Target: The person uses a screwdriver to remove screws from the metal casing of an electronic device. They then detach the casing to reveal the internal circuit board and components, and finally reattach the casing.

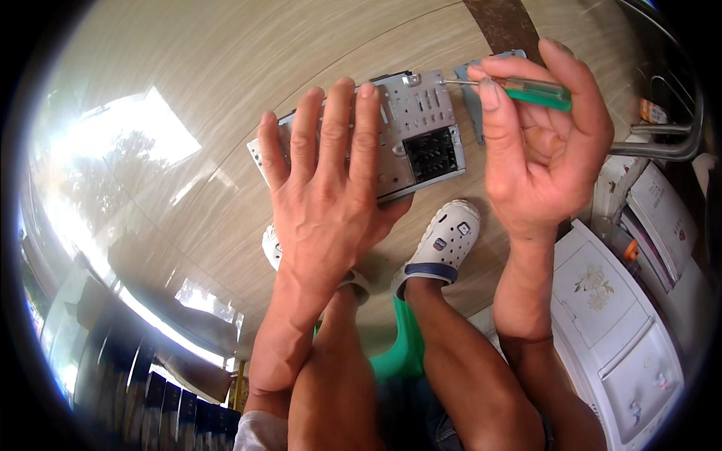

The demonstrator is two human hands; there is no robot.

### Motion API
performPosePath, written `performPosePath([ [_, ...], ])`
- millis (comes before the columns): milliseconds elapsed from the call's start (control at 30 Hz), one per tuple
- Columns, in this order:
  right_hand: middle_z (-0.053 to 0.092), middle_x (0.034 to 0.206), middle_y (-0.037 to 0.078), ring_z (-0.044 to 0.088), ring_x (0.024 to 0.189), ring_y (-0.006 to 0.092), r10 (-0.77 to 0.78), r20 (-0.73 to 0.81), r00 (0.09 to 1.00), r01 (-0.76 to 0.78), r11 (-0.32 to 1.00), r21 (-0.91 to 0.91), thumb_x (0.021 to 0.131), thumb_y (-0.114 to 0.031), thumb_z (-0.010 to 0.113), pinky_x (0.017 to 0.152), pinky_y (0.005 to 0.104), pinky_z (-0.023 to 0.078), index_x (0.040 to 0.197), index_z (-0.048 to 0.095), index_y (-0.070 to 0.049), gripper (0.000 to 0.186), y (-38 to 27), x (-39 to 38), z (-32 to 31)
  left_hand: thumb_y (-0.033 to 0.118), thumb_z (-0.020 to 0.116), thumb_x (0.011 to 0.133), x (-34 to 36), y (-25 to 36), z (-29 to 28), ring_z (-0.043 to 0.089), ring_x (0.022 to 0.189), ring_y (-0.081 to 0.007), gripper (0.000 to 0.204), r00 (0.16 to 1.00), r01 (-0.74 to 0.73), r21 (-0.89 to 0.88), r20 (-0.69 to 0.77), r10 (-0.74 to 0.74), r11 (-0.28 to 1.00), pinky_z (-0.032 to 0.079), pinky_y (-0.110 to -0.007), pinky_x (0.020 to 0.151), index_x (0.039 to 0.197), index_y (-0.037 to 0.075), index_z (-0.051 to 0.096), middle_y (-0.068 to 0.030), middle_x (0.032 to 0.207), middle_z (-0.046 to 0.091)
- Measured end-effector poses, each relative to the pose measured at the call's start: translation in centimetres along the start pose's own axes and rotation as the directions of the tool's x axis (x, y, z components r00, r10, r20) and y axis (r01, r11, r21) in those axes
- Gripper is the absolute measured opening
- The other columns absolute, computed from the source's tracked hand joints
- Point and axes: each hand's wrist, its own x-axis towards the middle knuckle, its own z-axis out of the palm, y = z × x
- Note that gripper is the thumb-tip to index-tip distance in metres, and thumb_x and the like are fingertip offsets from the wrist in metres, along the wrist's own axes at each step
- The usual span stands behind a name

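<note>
Left hand spread flat over metal chassis; right hand pinching green-handled screwdriver at its upper right corner.

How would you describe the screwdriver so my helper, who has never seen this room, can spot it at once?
Start at the grey metal box on the shiny tan floor, just ahead of the white clogs. The left hand lies flat on it; the right hand is raised beside it. The screwdriver is pinched in that hand: the only thing with a clear green handle and a thin steel shaft pointing at the box.
</note>
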Motion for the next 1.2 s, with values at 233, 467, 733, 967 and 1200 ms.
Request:
performPosePath([
  [233, 0.068, 0.104, 0.023, 0.07, 0.091, 0.0236, -0.004, 0.085, 0.996, 0.015, 0.992, -0.126, 0.091, 0.012, 0.061, 0.082, 0.031, 0.06, 0.139, 0.038, 0.007, 0.053, -0.3, 0.4, -0.3, 0.031, 0.09, 0.048, 0.2, 0.2, 0.0, 0.045, 0.132, -0.0313, 0.112, 1.0, 0.005, -0.036, -0.014, -0.005, 0.999, 0.025, -0.06, 0.113, 0.147, 0.009, 0.044, -0.0092, 0.144, 0.049],
  [467, 0.068, 0.103, 0.022, 0.071, 0.089, 0.0238, -0.037, -0.063, 0.997, 0.03, 0.994, -0.109, 0.09, 0.011, 0.065, 0.081, 0.0312, 0.061, 0.136, 0.042, 0.007, 0.052, 0.2, -0.1, 0.4, 0.033, 0.089, 0.049, 0.0, 0.0, 0.0, 0.044, 0.134, -0.0333, 0.112, 1.0, -0.007, -0.026, -0.01, 0.007, 1.0, 0.024, -0.06, 0.113, 0.148, 0.008, 0.043, -0.0117, 0.145, 0.048],
  [733, 0.068, 0.098, 0.018, 0.071, 0.086, 0.0219, 0.08, 0.077, 0.994, -0.035, 0.883, -0.468, 0.085, 0.011, 0.071, 0.076, 0.0299, 0.062, 0.128, 0.05, 0.008, 0.048, -2.0, 1.0, 0.8, 0.035, 0.088, 0.052, 0.1, -0.2, 0.0, 0.045, 0.134, -0.0329, 0.109, 1.0, -0.004, -0.032, -0.01, 0.003, 0.999, 0.025, -0.06, 0.113, 0.148, 0.008, 0.044, -0.0114, 0.145, 0.049],
  [967, 0.067, 0.104, 0.02, 0.071, 0.09, 0.0243, 0.034, 0.307, 0.951, 0.157, 0.804, -0.574, 0.086, 0.011, 0.07, 0.078, 0.0316, 0.062, 0.131, 0.047, 0.008, 0.051, -2.6, 2.3, 0.9, 0.034, 0.086, 0.052, 0.1, -0.3, 0.2, 0.047, 0.132, -0.033, 0.106, 0.999, -0.014, -0.018, -0.039, 0.014, 1.0, 0.027, -0.059, 0.111, 0.146, 0.008, 0.046, -0.011, 0.144, 0.05],
  [1200, 0.06, 0.122, 0.029, 0.069, 0.102, 0.03, 0.057, 0.158, 0.986, -0.029, 0.984, -0.178, 0.094, 0.01, 0.058, 0.09, 0.0364, 0.059, 0.14, 0.035, 0.006, 0.051, -1.3, 1.0, 0.3, 0.032, 0.087, 0.049, 0.1, -0.2, -0.1, 0.047, 0.13, -0.0325, 0.107, 0.999, -0.018, -0.033, -0.032, 0.017, 0.999, 0.029, -0.059, 0.111, 0.145, 0.007, 0.046, -0.0106, 0.143, 0.05],
])
